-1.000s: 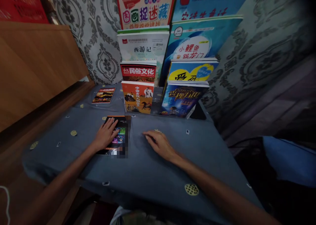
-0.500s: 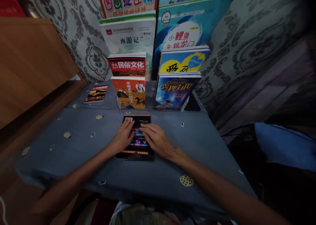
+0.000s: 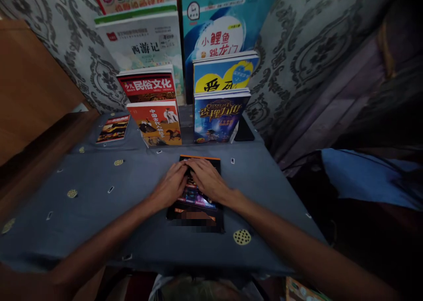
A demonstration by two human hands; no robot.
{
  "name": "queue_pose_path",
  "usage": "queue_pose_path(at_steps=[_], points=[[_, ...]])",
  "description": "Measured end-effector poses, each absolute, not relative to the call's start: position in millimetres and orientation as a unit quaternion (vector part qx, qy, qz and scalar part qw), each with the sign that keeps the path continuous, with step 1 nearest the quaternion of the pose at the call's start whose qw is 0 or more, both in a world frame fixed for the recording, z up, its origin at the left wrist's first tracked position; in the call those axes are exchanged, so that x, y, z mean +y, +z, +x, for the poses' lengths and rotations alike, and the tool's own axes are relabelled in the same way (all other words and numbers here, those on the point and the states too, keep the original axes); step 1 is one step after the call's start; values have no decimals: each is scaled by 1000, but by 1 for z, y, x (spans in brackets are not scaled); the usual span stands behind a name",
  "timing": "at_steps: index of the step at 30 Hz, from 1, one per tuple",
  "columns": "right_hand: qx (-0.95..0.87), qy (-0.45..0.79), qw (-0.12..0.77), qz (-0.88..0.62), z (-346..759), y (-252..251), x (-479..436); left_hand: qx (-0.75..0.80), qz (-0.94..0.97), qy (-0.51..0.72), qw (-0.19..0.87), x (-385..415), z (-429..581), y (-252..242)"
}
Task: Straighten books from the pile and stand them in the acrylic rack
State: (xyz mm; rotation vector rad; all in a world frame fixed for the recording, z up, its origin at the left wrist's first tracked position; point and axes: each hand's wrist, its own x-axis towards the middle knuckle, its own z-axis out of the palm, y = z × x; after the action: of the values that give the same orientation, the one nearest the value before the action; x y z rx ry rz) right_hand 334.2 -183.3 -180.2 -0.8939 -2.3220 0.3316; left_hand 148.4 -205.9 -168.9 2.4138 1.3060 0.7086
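Observation:
A dark-covered book [image 3: 213, 213] with an orange top edge and small colourful pictures lies on the blue-grey cloth near the middle of the table. On its upper left part rests my left hand [image 3: 172, 182], palm down with the fingers stretched forward. My right hand [image 3: 209, 178] lies over the upper middle and right of the cover, fingers pointing left. The fingertips of both hands meet or overlap near the book's top, covering much of that area. Neither hand grips the book by its edges, as far as I can see.
Two columns of books stand behind, with an orange book [image 3: 158, 124] and a blue book [image 3: 218, 120] in front. A thin book [image 3: 113, 129] lies flat at the far left. The tablecloth [image 3: 89, 221] covers the table; a wooden cabinet [image 3: 33, 85] stands left.
The view has turned right. The dark book has slid right and a little toward me across the cloth, with both hands on it. My fingertips, apart before, have come together.

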Motion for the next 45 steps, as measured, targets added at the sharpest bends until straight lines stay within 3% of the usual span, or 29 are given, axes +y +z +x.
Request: queue_pose_path(at_steps=[15, 25, 45], points=[[-911, 137, 270, -282, 343, -182, -156, 481, 850, 209, 35, -192, 149, -179], [-912, 119, 240, -311, 342, -177, -159, 480, 859, 177, 30, -187, 151, -178], [-843, 84, 303, -438, 389, -188, -166, 477, 858, 192, 6, -188, 151, -179]])
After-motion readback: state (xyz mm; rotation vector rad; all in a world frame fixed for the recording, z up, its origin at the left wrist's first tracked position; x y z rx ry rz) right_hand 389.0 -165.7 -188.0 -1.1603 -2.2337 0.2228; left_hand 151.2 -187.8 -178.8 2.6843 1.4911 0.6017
